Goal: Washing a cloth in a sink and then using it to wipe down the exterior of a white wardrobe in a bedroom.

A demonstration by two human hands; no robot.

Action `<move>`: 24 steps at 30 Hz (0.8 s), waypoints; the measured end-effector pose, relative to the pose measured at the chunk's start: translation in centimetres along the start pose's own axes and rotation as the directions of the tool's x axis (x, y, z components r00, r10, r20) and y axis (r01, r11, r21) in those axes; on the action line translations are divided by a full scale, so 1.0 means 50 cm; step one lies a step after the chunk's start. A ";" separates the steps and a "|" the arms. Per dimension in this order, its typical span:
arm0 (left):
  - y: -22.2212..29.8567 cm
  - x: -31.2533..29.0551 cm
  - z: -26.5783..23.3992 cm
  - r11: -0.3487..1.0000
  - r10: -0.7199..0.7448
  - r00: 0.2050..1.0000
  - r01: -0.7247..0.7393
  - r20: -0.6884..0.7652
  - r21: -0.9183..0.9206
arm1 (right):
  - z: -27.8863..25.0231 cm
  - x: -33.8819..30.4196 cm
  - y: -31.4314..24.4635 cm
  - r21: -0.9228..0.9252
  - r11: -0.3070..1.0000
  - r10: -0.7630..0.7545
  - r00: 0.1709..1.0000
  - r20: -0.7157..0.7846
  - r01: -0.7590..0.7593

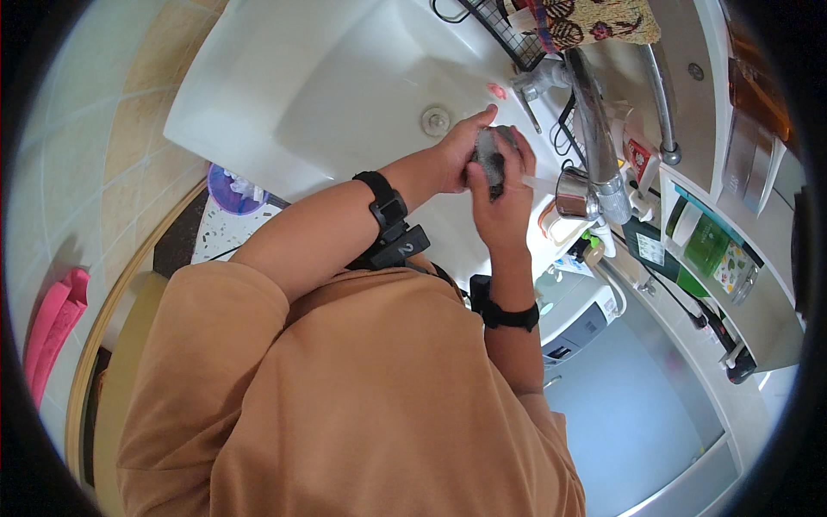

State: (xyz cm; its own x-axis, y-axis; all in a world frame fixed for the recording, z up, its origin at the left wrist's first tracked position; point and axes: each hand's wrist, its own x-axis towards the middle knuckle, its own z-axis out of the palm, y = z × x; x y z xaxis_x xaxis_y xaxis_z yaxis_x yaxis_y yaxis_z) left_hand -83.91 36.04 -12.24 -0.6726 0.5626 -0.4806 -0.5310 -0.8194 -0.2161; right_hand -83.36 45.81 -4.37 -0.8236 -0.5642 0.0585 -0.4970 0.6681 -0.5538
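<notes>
Over the white washbasin (345, 95), both my hands hold a dark grey, rough-looking piece (488, 161), possibly a scrubbing pad; its exact kind I cannot make out. My left hand (454, 153) supports it from the left, thumb pointing up along its far side. From the near right, my right hand (504, 211) closes over it, fingers curled across its top. A thin stream of water reaches my right hand from the chrome tap (577, 194) close on the right. Part of the grey piece is hidden by my fingers.
A metal drain (436, 121) lies left of my hands, and a small pinkish-red item (497, 90) beyond them. Patterned cloth (594, 21) covers a black wire basket (508, 33) at the back. Bottles and shelves (706, 250) stand right; a purple bin (234, 189) is at left.
</notes>
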 end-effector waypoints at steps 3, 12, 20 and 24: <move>0.000 0.007 -0.017 0.999 -0.048 0.999 0.048 0.001 -0.021 | 0.016 0.002 -0.013 -0.168 0.986 -0.015 0.999 0.037 0.021; -0.031 -0.014 0.017 0.993 0.114 0.989 -0.110 -0.090 0.048 | 0.039 0.012 0.049 -0.246 0.965 -0.107 0.993 -0.051 0.091; -0.038 0.014 -0.007 0.981 0.185 0.977 -0.176 -0.108 0.082 | 0.043 0.025 0.060 -0.338 0.941 -0.005 1.000 0.017 0.011; -0.035 0.003 0.013 0.992 0.120 0.968 -0.110 -0.219 0.061 | 0.042 0.021 0.074 -0.343 0.939 0.034 0.999 0.031 -0.021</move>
State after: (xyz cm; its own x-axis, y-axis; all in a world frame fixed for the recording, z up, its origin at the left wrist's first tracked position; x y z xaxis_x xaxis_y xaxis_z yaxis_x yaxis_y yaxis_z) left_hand -83.41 37.63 -11.37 -0.6023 0.4220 -0.6777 -0.4843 -0.8680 -0.1101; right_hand -85.50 46.69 -8.10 -0.8309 -0.5563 0.0141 -0.5433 0.8056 -0.2361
